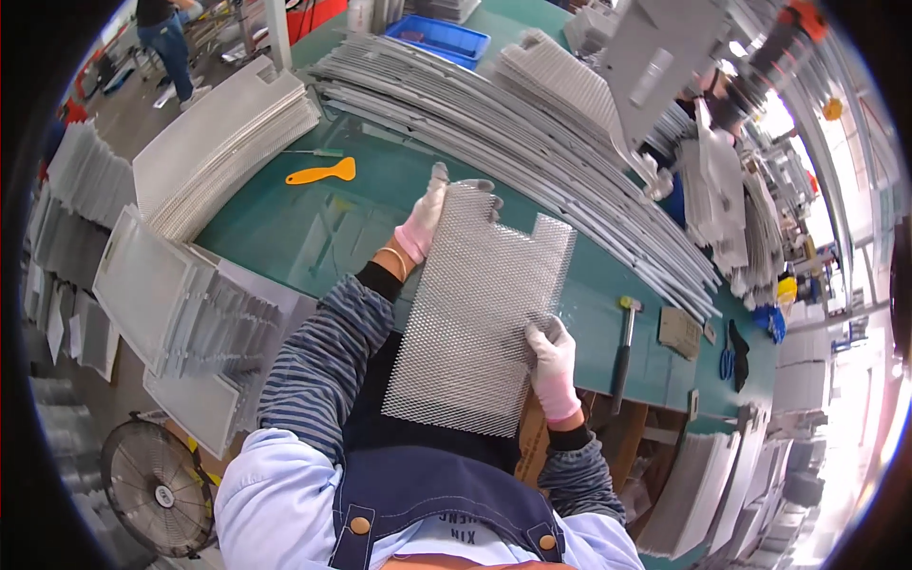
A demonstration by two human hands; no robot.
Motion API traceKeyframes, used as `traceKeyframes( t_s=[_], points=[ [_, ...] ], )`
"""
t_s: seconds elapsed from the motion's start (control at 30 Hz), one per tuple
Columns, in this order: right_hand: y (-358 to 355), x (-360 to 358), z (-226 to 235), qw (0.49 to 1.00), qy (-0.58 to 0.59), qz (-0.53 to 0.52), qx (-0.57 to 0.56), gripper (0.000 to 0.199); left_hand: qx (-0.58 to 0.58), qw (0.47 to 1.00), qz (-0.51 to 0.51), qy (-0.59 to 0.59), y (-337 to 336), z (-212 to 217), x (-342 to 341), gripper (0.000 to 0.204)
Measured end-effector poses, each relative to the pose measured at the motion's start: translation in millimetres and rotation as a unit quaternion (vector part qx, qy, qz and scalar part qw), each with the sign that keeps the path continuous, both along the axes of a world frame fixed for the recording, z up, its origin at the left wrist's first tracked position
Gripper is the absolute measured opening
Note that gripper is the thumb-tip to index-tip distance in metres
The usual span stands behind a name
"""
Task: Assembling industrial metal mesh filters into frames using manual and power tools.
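Observation:
A silvery expanded-metal mesh sheet (475,304), with a notch cut into its far edge, is held up in front of my body. My left hand (432,214), in a white and pink glove, grips its far left corner, with some fingers behind the sheet. On the right edge, lower down, my gloved right hand (553,366) is closed with the thumb on the near face. The sheet's near end overlaps my dark apron. Beyond my left hand, a yellow scraper (321,172) lies on the green tabletop (275,233).
Long metal strips (513,161) are piled across the table's far side. Stacked mesh sheets (218,142) stand at the left. A hammer (625,351), a cardboard piece (679,332) and blue-handled pliers (728,359) lie at the right. A blue tray (439,38) sits behind; a fan (157,484) stands lower left.

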State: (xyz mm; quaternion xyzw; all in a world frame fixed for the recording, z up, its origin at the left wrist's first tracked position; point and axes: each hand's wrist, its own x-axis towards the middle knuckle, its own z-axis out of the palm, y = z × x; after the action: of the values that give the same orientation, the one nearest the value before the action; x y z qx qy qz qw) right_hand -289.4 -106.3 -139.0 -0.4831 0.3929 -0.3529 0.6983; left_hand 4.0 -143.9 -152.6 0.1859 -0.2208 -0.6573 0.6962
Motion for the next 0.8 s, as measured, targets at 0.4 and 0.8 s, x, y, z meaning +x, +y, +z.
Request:
traceKeyframes(
  t_s=[0.4, 0.8],
  points=[
    [-18.6, -1.2, -5.8, 0.986, 0.151, 0.027, -0.066, 0.035, -0.064, 0.997, -0.033, -0.003, 1.4, -2.7, 6.4, 0.041],
    [23.3, 39.4, 7.0, 0.970, 0.149, 0.144, -0.126, 0.036, -0.102, 0.974, 0.137, -0.148, 32.9, 43.0, 77.8, 0.036]
  ],
)
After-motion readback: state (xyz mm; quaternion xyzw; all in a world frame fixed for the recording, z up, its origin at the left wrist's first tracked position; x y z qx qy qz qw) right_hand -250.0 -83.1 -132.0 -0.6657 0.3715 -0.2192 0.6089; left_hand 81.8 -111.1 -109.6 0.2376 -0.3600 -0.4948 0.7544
